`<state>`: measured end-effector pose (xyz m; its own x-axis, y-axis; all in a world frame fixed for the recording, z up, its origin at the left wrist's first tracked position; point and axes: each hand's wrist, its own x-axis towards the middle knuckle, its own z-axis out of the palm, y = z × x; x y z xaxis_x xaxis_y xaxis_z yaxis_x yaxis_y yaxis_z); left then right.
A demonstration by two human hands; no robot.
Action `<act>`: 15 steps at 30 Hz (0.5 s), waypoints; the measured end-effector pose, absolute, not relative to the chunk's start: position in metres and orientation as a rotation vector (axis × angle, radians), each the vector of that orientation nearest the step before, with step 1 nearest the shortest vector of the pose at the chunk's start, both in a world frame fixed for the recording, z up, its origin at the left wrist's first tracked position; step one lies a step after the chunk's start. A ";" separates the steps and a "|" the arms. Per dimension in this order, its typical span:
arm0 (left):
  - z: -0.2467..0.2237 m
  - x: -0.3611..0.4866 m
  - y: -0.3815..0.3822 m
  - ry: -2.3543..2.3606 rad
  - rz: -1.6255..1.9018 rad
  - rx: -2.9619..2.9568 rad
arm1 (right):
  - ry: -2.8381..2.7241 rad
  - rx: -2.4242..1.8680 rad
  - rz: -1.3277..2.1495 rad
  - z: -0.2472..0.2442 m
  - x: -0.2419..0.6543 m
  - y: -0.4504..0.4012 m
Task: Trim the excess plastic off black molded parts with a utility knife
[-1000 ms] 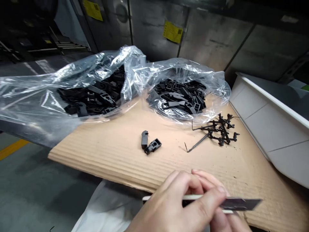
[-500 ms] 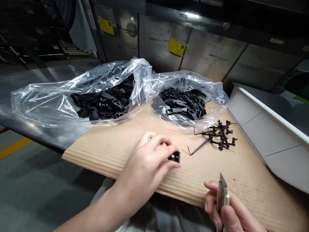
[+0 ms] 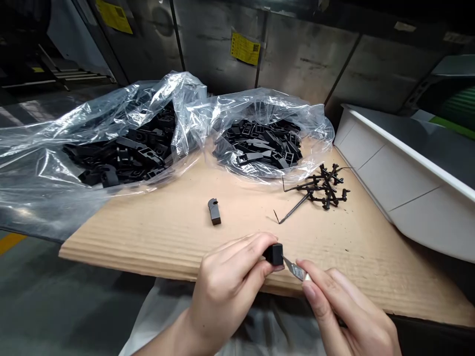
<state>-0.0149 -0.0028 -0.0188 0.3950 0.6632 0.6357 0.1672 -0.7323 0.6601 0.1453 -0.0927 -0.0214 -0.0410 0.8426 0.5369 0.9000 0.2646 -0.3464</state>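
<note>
A small black plastic part [image 3: 275, 254] is pinched between the thumb and fingers of my left hand [image 3: 230, 282], above the front edge of the cardboard. My right hand [image 3: 345, 311] grips a knife [image 3: 296, 270]; its blade tip is at or very near the right side of that part. Most of the knife's handle is hidden in the fingers. Another black part [image 3: 214, 211] lies on the cardboard [image 3: 166, 222], up and left of my left hand. Beyond my right hand rests a tangle of black plastic sprues [image 3: 328, 188].
Two clear plastic bags full of black parts stand at the back, one on the left [image 3: 137, 148] and one in the middle [image 3: 265, 143]. A white tray [image 3: 393, 168] borders the right side. Metal panels [image 3: 304, 64] with yellow labels rise behind.
My right hand has moved up and left, bringing the blade to the part in my left hand. A black part now lies on the cardboard. The view has shifted.
</note>
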 end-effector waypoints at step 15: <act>-0.014 -0.021 -0.004 0.708 1.143 2.060 | -1.715 -1.630 -0.227 -0.017 0.154 -0.090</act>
